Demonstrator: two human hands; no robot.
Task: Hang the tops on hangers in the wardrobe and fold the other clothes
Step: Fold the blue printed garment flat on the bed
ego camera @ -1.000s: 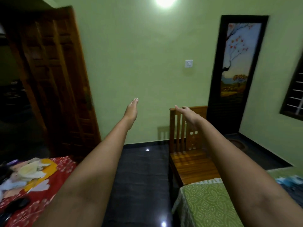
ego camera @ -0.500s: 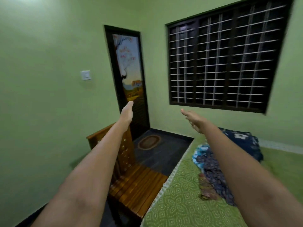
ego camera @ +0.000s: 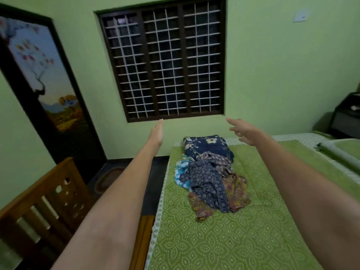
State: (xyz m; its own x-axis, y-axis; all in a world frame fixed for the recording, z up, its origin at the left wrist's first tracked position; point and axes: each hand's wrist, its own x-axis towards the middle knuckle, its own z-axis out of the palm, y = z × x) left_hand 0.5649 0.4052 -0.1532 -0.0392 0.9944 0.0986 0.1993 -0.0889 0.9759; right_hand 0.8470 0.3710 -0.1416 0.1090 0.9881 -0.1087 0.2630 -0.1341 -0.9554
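Green patterned bedspread (ego camera: pixel 243 240) carries the pile of clothes (ego camera: pixel 212 184), which serves as landmark. Left of the pile and raised above it, the left hand (ego camera: pixel 156 133) is flat with straight fingers, holding nothing. Right of the pile and likewise above it, the right hand (ego camera: pixel 246 131) is loosely spread and empty. Neither touches the cloth. By my judgement the work is just starting: nothing looks sorted, and the next move calls for lowering a hand to pick one garment from the heap.

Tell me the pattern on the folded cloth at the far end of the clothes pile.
Dark blue with pale flowers, seen in the head view: folded cloth.
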